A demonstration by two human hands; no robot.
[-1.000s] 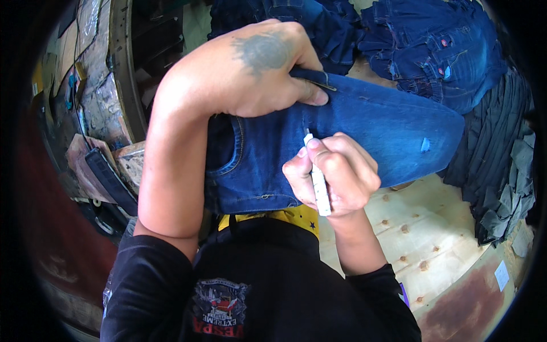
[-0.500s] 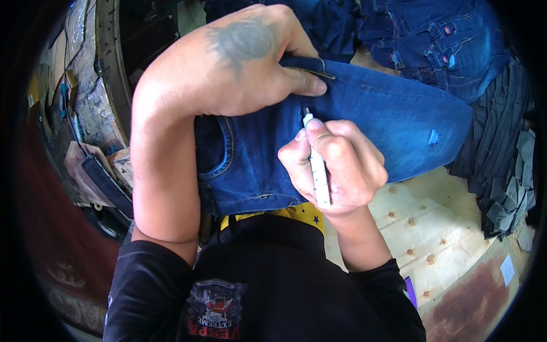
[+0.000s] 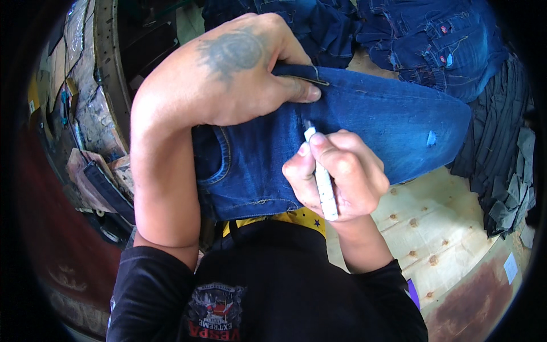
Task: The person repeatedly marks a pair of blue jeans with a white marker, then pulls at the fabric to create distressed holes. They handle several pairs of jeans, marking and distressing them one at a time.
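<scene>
A pair of blue jeans (image 3: 393, 125) lies stretched across in front of me, with a small pale worn patch near its right end. At the far edge my left hand (image 3: 256, 68) is closed on the denim, its thumb on top and its other fingers mostly hidden. My right hand (image 3: 347, 171) grips a slim white pen-shaped tool (image 3: 325, 191) with a short metal-looking tip. This tip is at the denim just below my left thumb; I cannot tell whether it touches.
More blue jeans (image 3: 433, 45) are heaped at the back right, beside dark grey garments (image 3: 496, 137). A pale wooden board (image 3: 421, 228) lies below at the right. To the left stands a worn, stained bench-like structure (image 3: 91, 125) with a black cord.
My right hand and the tool have shifted slightly down and right. My left hand and the far edge of the jeans have come a little nearer.
</scene>
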